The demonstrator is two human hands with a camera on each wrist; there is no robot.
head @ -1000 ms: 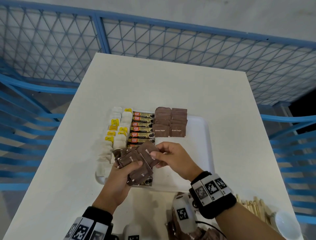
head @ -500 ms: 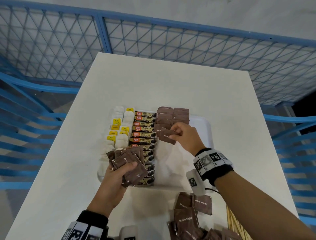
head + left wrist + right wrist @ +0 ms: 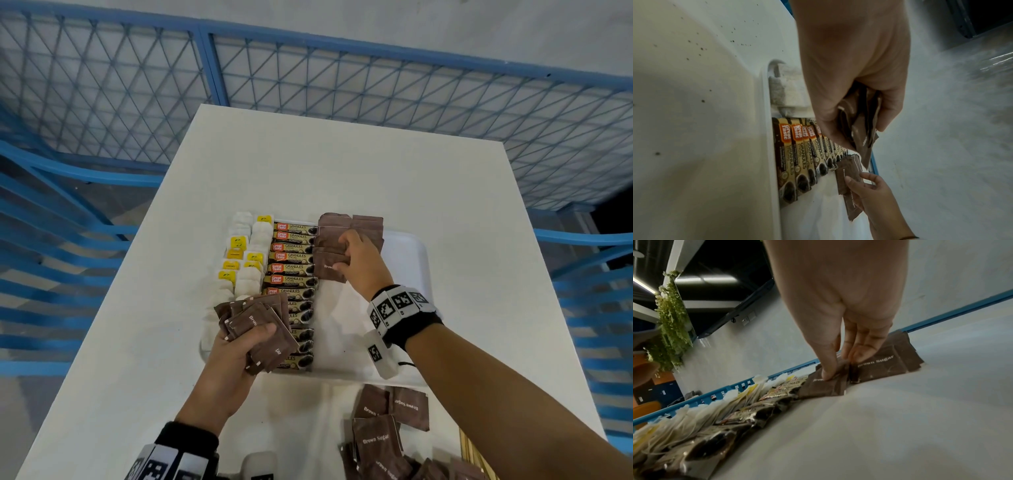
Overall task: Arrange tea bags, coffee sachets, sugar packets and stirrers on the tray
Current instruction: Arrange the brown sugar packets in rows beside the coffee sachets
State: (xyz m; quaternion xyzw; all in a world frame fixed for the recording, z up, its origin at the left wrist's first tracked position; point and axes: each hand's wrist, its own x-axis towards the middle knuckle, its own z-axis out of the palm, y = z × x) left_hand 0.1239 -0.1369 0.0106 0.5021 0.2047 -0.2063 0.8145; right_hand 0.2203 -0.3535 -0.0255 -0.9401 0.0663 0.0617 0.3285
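Observation:
A white tray carries columns of tea bags, coffee sachets and brown sugar packets. My right hand pinches one brown sugar packet between thumb and fingers and lays it at the near end of the sugar rows; the thumb presses on this packet. My left hand hovers over the tray's near left part and grips a fanned bundle of brown sugar packets, which also shows in the left wrist view.
Loose brown sugar packets lie on the white table near its front edge. Wooden stirrers peek out beside my right forearm. The tray's right half is bare. A blue mesh fence rings the table.
My right hand pulled one sugar packet from the left hand's bundle, carried it away from me and lowered it onto the tray by the sugar rows. The left hand kept still.

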